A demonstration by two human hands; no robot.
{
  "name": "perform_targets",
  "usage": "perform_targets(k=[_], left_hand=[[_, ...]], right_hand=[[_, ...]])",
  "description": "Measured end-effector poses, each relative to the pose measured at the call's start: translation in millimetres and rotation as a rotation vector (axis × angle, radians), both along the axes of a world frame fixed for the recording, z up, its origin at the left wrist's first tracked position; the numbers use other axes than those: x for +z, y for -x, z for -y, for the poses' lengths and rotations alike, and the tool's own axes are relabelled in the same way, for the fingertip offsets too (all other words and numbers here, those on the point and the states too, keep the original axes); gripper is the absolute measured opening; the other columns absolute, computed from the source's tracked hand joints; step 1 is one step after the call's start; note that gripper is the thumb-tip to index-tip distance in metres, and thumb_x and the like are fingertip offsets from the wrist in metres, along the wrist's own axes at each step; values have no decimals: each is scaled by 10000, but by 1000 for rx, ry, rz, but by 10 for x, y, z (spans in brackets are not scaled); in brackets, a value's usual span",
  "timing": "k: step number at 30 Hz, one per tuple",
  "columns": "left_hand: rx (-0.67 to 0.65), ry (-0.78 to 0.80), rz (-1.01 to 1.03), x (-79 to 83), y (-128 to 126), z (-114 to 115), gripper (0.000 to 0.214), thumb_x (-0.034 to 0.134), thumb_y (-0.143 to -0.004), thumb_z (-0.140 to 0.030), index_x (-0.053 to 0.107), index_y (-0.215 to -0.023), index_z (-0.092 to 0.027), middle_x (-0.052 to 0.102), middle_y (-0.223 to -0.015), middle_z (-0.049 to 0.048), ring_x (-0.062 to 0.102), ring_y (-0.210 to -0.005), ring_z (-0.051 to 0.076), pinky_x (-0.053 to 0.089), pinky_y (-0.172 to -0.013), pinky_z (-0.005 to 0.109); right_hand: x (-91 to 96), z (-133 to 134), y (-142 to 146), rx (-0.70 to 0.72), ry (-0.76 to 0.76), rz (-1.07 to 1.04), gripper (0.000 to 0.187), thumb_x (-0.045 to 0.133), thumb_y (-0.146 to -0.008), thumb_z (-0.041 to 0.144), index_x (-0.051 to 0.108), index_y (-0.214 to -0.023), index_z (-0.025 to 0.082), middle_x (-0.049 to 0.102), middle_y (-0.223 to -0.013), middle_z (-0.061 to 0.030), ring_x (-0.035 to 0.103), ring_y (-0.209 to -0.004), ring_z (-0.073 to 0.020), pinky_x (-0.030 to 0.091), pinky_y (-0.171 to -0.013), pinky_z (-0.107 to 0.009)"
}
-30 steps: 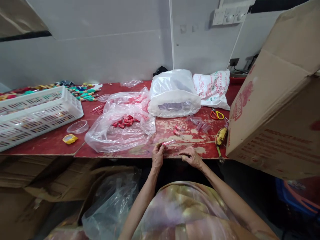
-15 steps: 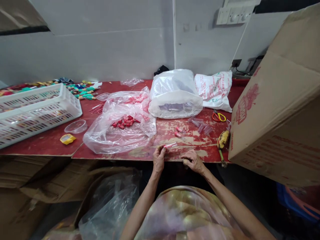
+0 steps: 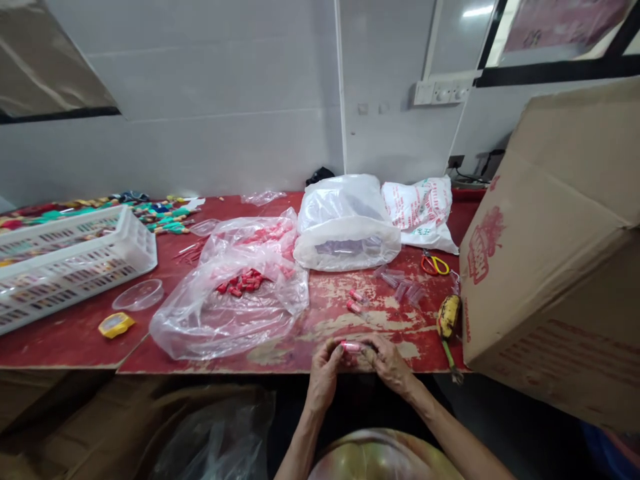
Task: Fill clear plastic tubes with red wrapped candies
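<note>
Near the table's front edge, my left hand (image 3: 325, 368) pinches the red end of a small clear tube with a red cap (image 3: 351, 346). From the other side, the fingers of my right hand (image 3: 387, 360) close on the tube's far end, so it lies level between both hands. Just beyond them, two more red-capped tubes (image 3: 357, 307) rest on the worn red tabletop (image 3: 285, 353). Several clear tubes (image 3: 407, 288) lie farther back to the right. To the left, an open plastic bag (image 3: 200, 333) holds many small red caps (image 3: 243, 283).
A white bag (image 3: 345, 200) with clear pieces and a printed bag (image 3: 420, 210) stand behind. At right are yellow-handled scissors (image 3: 435, 265), a banana (image 3: 449, 317) and a large cardboard box (image 3: 545, 220). Leftward are a white basket (image 3: 135, 243), a clear lid (image 3: 139, 295) and a yellow tape measure (image 3: 116, 325).
My right hand has moved left and closed on the tube's clear end, which stuck out free from my left hand before. The camera view has tilted upward.
</note>
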State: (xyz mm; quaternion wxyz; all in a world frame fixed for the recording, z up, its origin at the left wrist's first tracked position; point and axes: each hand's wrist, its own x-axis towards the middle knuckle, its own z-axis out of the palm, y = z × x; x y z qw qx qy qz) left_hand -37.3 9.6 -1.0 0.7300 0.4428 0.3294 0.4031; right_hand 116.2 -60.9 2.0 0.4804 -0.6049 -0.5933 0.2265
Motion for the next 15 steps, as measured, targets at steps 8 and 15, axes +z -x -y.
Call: perform_targets(k=[8,15], left_hand=[[-15,75,-32,-54,-57,-31,399,809,-596,-394,681,-893,-161,666,-703,17,578,-573,133,468,-582,239],[-68,75,-2,-148,-140,-26,301,785,-656,-360,677,-857,-163,628,-673,3,533,-569,115,437,-574,221]], right_hand=[[-26,46,-50,-106,129,-39,367,441,-857,365,573,-1136,167,663,-975,-73,610,-856,-197,456,-750,-288],[-95,70,-95,-184,264,-25,455,338,-865,516,588,-693,177,534,-547,-10,503,-533,-157,328,-516,-258]])
